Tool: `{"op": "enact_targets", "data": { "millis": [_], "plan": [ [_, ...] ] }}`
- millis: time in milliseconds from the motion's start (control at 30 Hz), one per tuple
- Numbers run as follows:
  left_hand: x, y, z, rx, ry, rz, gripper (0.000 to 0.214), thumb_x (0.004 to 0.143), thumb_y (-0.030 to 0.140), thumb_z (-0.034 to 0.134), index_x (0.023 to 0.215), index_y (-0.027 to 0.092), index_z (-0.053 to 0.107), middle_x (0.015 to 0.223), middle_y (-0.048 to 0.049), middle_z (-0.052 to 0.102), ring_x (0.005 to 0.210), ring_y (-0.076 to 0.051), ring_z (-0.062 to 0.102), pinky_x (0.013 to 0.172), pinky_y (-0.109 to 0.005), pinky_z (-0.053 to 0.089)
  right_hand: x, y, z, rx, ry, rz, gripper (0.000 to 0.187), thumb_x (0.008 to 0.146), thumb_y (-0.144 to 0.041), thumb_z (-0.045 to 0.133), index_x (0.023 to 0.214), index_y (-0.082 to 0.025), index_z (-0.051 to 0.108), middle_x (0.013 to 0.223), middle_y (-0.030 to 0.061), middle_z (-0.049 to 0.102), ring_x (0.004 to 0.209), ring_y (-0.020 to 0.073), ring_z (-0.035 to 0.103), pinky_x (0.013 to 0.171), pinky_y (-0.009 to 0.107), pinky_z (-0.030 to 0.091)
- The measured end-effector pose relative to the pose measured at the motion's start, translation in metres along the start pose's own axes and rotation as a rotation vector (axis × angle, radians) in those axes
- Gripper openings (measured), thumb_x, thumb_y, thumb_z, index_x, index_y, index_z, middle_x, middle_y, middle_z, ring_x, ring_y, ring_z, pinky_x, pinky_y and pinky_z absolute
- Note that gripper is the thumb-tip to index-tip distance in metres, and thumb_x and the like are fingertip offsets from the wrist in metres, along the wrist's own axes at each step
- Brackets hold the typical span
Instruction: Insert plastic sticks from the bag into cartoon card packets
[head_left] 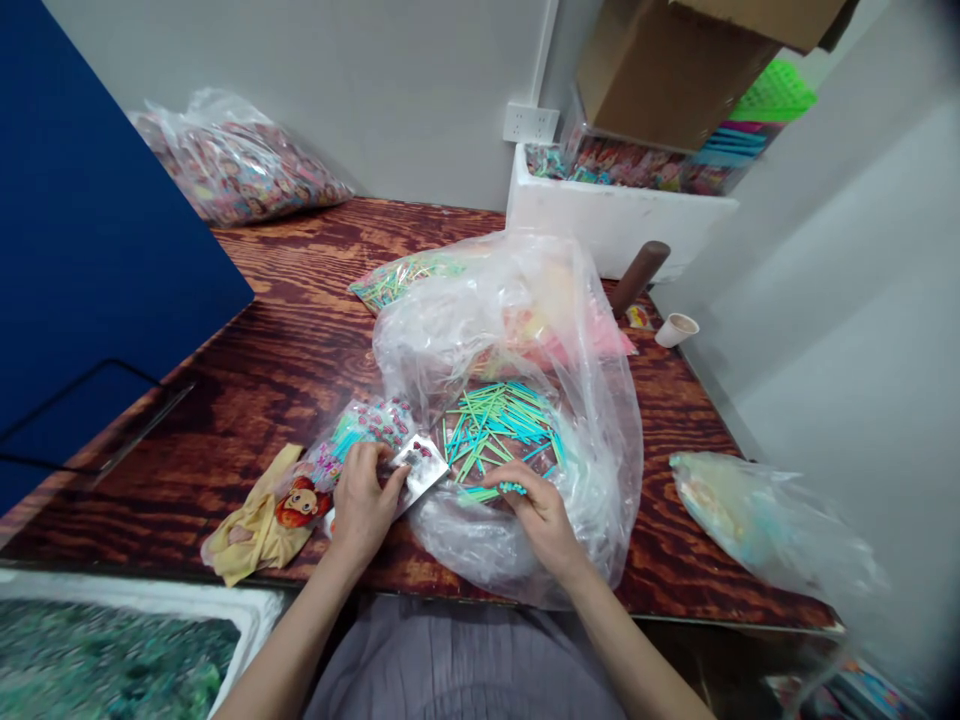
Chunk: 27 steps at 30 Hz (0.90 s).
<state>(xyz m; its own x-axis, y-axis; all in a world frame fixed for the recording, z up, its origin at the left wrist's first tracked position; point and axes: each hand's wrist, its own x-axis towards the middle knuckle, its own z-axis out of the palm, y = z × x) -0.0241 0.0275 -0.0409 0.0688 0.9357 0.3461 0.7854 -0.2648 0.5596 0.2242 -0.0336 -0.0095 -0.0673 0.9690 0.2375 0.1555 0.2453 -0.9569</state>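
My right hand (541, 515) is closed around a small bundle of thin green and blue sticks (484, 492) at the front of an open clear plastic bag (607, 480). Inside that bag lies a loose heap of more green and blue sticks (502, 425). My left hand (367, 500) pinches a small silvery printed pouch (426, 468), its end pointing toward the bag. Under and beside the left hand are printed plastic pouches (379, 420). A pouch with a cartoon face (301, 503) rests against a yellow cloth (259, 525).
A white foam box (622, 215) with a cardboard box (667, 75) above it stands at the back right. A brown cylinder (640, 280) and a paper cup (676, 330) are near the right wall. Another clear bag (757, 510) lies right; a filled bag (240, 165) sits back left.
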Motion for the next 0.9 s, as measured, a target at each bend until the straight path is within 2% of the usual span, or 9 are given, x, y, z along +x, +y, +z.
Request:
{"op": "enact_targets", "data": {
  "millis": [167,367,467,567,667,767,900],
  "plan": [
    [0.003,0.002,-0.010,-0.107,-0.071,0.046,0.015,0.091,0.028,0.055,0.078,0.021,0.055,0.077,-0.0014,0.058,0.074,-0.019,0.056,0.069,-0.031,0.042,-0.004,0.005,0.001,-0.005,0.018,0.036,0.020,0.095,-0.021,0.054,0.099,-0.026,0.072,0.099,0.0035,0.070,0.096,0.0206,0.064,0.088,0.033,0.046],
    [0.004,-0.003,-0.017,-0.091,-0.056,0.137,0.022,0.096,0.029,0.050,0.079,0.020,0.061,0.078,-0.0036,0.064,0.076,-0.019,0.060,0.070,-0.030,0.044,-0.003,0.008,0.006,0.001,0.018,0.067,0.017,0.095,-0.024,0.055,0.098,-0.027,0.071,0.095,0.0021,0.071,0.094,0.0201,0.065,0.086,0.031,0.045],
    [0.002,-0.009,-0.016,-0.040,-0.079,0.177,0.025,0.098,0.029,0.046,0.082,0.019,0.064,0.081,-0.0052,0.066,0.080,-0.020,0.061,0.073,-0.031,0.045,-0.003,0.009,0.009,0.006,0.032,0.117,0.015,0.094,-0.027,0.056,0.097,-0.026,0.071,0.095,0.0025,0.072,0.092,0.0205,0.065,0.085,0.031,0.046],
    [0.002,-0.010,-0.017,-0.056,-0.056,0.184,0.025,0.098,0.027,0.044,0.098,0.019,0.068,0.094,-0.0075,0.067,0.089,-0.020,0.062,0.078,-0.032,0.046,-0.003,0.009,0.010,0.020,0.056,0.173,0.015,0.093,-0.031,0.058,0.095,-0.025,0.071,0.096,0.0032,0.073,0.090,0.0212,0.066,0.084,0.032,0.048],
    [0.003,-0.005,-0.026,-0.133,0.042,0.108,0.025,0.097,0.025,0.047,0.110,0.020,0.068,0.095,-0.0058,0.063,0.086,-0.018,0.060,0.077,-0.030,0.045,-0.003,0.011,0.011,0.033,0.080,0.220,0.016,0.092,-0.034,0.059,0.096,-0.024,0.071,0.094,0.0035,0.074,0.089,0.0216,0.066,0.084,0.033,0.048],
    [0.004,0.003,-0.037,-0.255,0.104,-0.009,0.016,0.095,0.028,0.052,0.093,0.020,0.066,0.086,-0.0015,0.060,0.081,-0.016,0.057,0.076,-0.028,0.043,-0.002,0.013,0.011,0.043,0.097,0.247,0.017,0.091,-0.035,0.060,0.095,-0.024,0.071,0.093,0.0034,0.075,0.089,0.0219,0.067,0.085,0.033,0.047],
    [0.000,0.013,-0.046,-0.419,0.083,-0.214,0.027,0.095,0.033,0.049,0.072,0.020,0.053,0.069,0.0030,0.049,0.067,-0.014,0.048,0.064,-0.026,0.038,-0.003,0.015,0.013,0.061,0.103,0.270,0.017,0.090,-0.037,0.062,0.095,-0.024,0.072,0.094,0.0034,0.075,0.091,0.0223,0.067,0.085,0.033,0.047]
  ]
}}
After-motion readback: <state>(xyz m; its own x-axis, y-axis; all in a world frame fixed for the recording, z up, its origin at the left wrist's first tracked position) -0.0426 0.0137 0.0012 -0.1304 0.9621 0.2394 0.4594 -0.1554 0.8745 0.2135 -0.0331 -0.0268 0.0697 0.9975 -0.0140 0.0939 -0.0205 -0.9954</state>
